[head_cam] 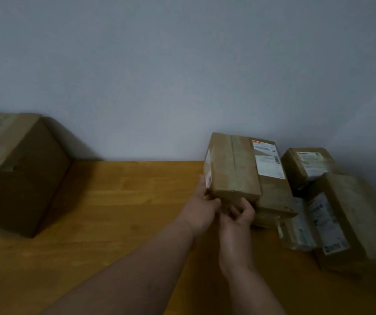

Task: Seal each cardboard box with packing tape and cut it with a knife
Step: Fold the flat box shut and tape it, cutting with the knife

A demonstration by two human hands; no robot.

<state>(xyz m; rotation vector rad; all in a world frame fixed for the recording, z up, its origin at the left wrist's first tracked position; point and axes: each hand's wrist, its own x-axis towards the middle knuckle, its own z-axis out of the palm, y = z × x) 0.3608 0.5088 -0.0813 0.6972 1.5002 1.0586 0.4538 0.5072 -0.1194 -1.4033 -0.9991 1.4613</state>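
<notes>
Gripping the cardboard box (234, 169) at its near end, both hands' grip: left hand (201, 209), right hand (239, 220).

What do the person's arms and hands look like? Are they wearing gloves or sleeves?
No gloves and no sleeves show. Both forearms are bare right to the bottom edge of the picture. The left hand and the right hand are bare too. No watch, ring or bracelet can be seen, though the picture is dim and a bit blurry, so something small could be missed.
</notes>
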